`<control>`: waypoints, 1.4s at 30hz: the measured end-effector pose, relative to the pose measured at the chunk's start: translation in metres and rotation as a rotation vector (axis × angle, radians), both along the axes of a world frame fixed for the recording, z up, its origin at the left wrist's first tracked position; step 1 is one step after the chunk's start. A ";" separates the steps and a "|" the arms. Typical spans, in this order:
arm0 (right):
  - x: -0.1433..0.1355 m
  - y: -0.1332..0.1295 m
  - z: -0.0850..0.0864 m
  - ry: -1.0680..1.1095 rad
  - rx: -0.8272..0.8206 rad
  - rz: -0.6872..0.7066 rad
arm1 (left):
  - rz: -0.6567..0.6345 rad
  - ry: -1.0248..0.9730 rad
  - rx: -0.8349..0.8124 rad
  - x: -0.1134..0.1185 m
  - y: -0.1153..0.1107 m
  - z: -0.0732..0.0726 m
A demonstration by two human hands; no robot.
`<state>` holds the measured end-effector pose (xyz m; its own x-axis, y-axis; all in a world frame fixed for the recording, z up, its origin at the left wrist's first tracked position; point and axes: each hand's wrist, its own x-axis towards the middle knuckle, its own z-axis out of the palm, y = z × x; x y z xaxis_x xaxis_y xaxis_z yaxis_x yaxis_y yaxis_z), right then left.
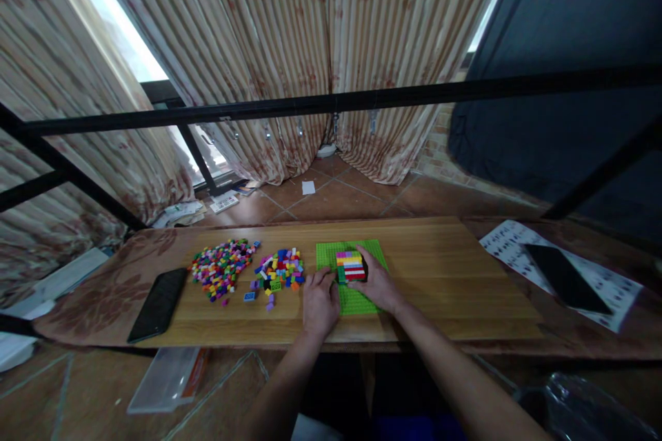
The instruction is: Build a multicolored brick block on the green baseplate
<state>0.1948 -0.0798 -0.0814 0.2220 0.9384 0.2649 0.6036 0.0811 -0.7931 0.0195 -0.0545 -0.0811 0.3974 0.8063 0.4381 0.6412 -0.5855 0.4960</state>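
A light-green studded baseplate [356, 301] lies on the wooden board. On it stands a small block of stacked toy bricks [352, 267], in rows of pink, yellow, white, red and green. My right hand [380, 281] curves round the right side of that stack, its index finger at the far edge and its thumb near the front. At the plate's left edge is my left hand [321, 298], its fingers bent and drawn together by the stack's lower left corner. Whatever its fingertips hold, if anything, is hidden.
Left of the plate lie a nearer pile of mixed bricks [282, 270] and a larger pile of small bricks [220, 267]. A black phone [158, 304] rests at the board's left end. A dark tablet-like slab [566, 279] lies on a printed sheet [504, 242] at right. A black rail [310, 105] crosses beyond.
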 end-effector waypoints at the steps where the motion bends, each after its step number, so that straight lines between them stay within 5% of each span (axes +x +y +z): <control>1: 0.000 0.000 0.000 0.009 -0.001 0.004 | 0.001 0.000 0.002 0.000 0.000 0.000; 42: -0.004 -0.006 -0.002 -0.047 0.021 -0.041 | 0.008 -0.014 -0.003 0.000 -0.002 -0.002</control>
